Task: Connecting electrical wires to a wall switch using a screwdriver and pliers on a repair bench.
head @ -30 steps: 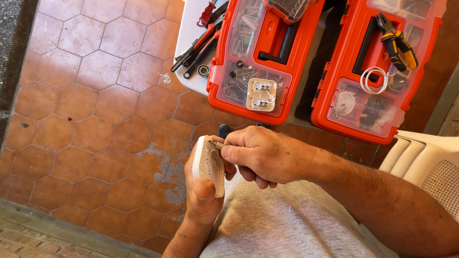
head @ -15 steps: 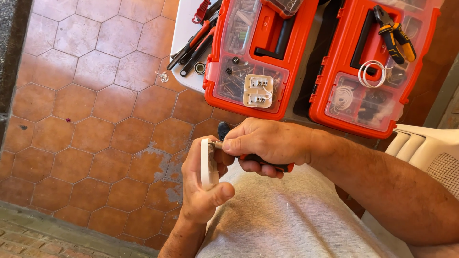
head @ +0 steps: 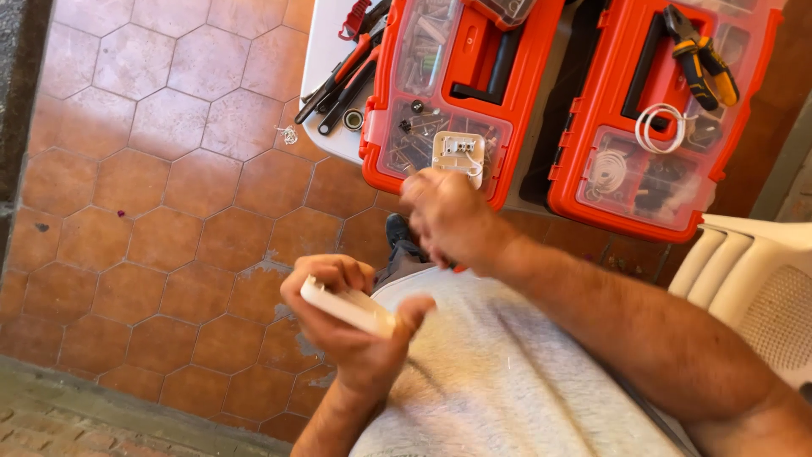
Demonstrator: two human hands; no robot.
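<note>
Left hand (head: 355, 326) grips one white plate (head: 348, 306); right hand (head: 447, 218) blurred, grip unclear; two orange cases (head: 457, 93).

My left hand (head: 355, 334) and right hand (head: 448, 216) are bare, with no gloves, rings or watch on them. Both forearms are uncovered and hairy, no sleeves reaching them. I wear a light grey heathered knit shirt (head: 507, 381), soft and slightly fuzzy, across my front.
</note>
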